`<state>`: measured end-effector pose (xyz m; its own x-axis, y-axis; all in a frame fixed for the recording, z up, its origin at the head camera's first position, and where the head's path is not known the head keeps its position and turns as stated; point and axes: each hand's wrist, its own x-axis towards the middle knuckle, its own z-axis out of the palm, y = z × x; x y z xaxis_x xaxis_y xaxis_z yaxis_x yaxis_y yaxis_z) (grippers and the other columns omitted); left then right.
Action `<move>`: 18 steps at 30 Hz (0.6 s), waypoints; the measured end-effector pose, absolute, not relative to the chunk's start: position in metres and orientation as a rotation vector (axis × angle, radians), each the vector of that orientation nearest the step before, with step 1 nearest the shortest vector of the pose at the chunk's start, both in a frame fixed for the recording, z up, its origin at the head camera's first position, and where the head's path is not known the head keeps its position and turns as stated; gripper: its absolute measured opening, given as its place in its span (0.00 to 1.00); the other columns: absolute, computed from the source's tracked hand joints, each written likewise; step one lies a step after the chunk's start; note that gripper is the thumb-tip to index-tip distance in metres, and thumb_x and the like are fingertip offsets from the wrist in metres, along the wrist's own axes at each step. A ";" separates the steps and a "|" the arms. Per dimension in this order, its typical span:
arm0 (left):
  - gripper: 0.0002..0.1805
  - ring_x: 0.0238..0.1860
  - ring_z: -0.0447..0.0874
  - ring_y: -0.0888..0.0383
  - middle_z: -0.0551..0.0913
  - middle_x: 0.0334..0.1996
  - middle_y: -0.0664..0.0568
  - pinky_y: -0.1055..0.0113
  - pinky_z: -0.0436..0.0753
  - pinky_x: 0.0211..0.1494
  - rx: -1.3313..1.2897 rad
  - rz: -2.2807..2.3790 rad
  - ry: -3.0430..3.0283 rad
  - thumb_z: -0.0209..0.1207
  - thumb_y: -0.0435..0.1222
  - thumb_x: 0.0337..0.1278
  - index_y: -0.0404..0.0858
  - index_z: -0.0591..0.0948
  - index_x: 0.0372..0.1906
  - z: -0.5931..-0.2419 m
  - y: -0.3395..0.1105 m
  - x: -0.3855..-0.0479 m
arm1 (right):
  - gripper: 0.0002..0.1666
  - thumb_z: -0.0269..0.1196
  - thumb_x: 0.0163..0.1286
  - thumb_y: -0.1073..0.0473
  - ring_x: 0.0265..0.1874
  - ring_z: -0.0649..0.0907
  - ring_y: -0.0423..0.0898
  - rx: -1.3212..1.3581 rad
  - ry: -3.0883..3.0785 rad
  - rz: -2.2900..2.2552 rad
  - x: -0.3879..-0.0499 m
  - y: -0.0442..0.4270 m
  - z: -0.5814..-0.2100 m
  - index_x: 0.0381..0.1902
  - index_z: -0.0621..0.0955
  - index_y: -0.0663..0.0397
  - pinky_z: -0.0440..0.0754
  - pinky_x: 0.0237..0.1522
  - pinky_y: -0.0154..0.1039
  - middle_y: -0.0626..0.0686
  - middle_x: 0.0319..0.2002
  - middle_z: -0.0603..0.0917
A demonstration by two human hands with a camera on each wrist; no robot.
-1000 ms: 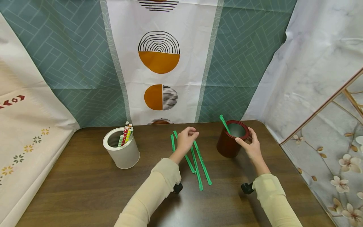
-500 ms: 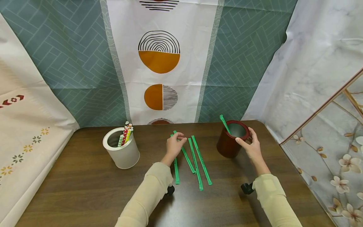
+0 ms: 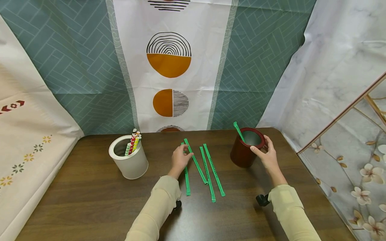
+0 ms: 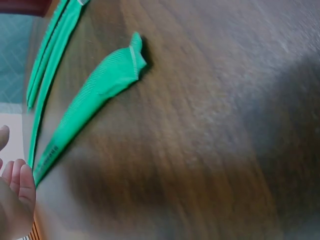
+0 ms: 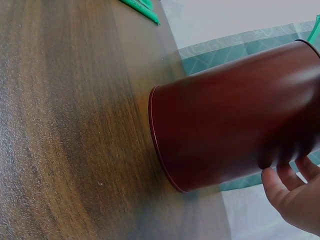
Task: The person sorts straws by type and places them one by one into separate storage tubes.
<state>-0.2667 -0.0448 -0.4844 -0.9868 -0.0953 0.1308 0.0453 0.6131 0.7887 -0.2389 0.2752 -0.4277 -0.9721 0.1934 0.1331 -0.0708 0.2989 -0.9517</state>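
Four green strips (image 3: 207,174) lie at frame centre, the leftmost strip (image 3: 187,180) partly behind the left hand (image 3: 179,160) (pinched or not: cannot tell); right hand (image 3: 267,157), right of centre, grips dark red canister (image 3: 243,154).

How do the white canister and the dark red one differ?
The white canister stands untouched; the right hand holds the dark red canister. The white canister holds several multicoloured sticks; the dark red canister shows one green stick. Both are open-topped cylinders on the table.
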 end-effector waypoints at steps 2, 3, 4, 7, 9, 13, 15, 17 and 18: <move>0.21 0.38 0.79 0.51 0.78 0.41 0.46 0.58 0.76 0.42 0.051 -1.285 -2.701 0.62 0.39 0.47 0.37 0.75 0.48 -0.487 -0.046 -0.266 | 0.44 0.61 0.58 0.56 0.55 0.63 0.45 -0.110 -2.341 1.733 -0.239 0.275 -0.428 0.67 0.51 0.50 0.67 0.40 0.20 0.56 0.61 0.61; 0.21 0.39 0.78 0.51 0.78 0.41 0.45 0.58 0.76 0.43 0.054 -1.267 -2.712 0.62 0.40 0.47 0.37 0.75 0.47 -0.488 -0.046 -0.266 | 0.44 0.61 0.58 0.56 0.55 0.63 0.45 -0.110 -2.340 1.733 -0.239 0.275 -0.428 0.67 0.51 0.50 0.67 0.40 0.20 0.56 0.61 0.61; 0.21 0.40 0.78 0.51 0.77 0.42 0.45 0.58 0.75 0.43 0.061 -1.250 -2.725 0.62 0.40 0.47 0.37 0.75 0.47 -0.489 -0.046 -0.266 | 0.44 0.61 0.58 0.56 0.55 0.63 0.45 -0.108 -2.339 1.731 -0.239 0.275 -0.428 0.67 0.51 0.50 0.67 0.40 0.20 0.56 0.61 0.61; 0.21 0.43 0.76 0.49 0.77 0.43 0.45 0.57 0.74 0.46 0.082 -1.213 -2.754 0.63 0.41 0.46 0.37 0.75 0.47 -0.491 -0.047 -0.265 | 0.44 0.61 0.58 0.56 0.55 0.63 0.45 -0.110 -2.341 1.729 -0.239 0.275 -0.428 0.67 0.51 0.50 0.66 0.40 0.20 0.56 0.61 0.61; 0.22 0.44 0.75 0.49 0.77 0.43 0.45 0.56 0.74 0.47 0.095 -1.204 -2.769 0.63 0.41 0.46 0.37 0.75 0.47 -0.492 -0.047 -0.264 | 0.44 0.61 0.58 0.56 0.55 0.63 0.45 -0.112 -2.342 1.728 -0.239 0.275 -0.428 0.67 0.51 0.50 0.66 0.40 0.20 0.55 0.61 0.61; 0.21 0.43 0.76 0.49 0.77 0.41 0.45 0.57 0.75 0.46 0.114 -1.177 -2.791 0.63 0.40 0.46 0.37 0.75 0.47 -0.492 -0.048 -0.263 | 0.44 0.61 0.58 0.56 0.55 0.63 0.44 -0.117 -2.344 1.727 -0.239 0.276 -0.428 0.67 0.51 0.51 0.66 0.41 0.21 0.55 0.61 0.61; 0.21 0.41 0.76 0.49 0.77 0.39 0.46 0.58 0.75 0.43 0.121 -1.146 -2.810 0.63 0.40 0.45 0.36 0.75 0.46 -0.492 -0.048 -0.263 | 0.44 0.61 0.58 0.56 0.55 0.63 0.44 -0.118 -2.347 1.725 -0.239 0.276 -0.428 0.67 0.51 0.51 0.66 0.41 0.22 0.55 0.61 0.61; 0.20 0.38 0.76 0.50 0.77 0.37 0.47 0.59 0.75 0.41 0.139 -1.109 -2.831 0.64 0.40 0.45 0.36 0.76 0.45 -0.493 -0.048 -0.263 | 0.44 0.61 0.58 0.56 0.55 0.62 0.44 -0.121 -2.352 1.724 -0.239 0.276 -0.427 0.67 0.51 0.51 0.66 0.41 0.22 0.55 0.61 0.61; 0.19 0.37 0.76 0.51 0.77 0.36 0.47 0.59 0.75 0.40 0.149 -1.095 -2.842 0.64 0.40 0.45 0.36 0.76 0.44 -0.493 -0.048 -0.262 | 0.44 0.61 0.58 0.55 0.55 0.62 0.44 -0.121 -2.354 1.722 -0.239 0.276 -0.427 0.67 0.51 0.51 0.66 0.41 0.22 0.56 0.61 0.61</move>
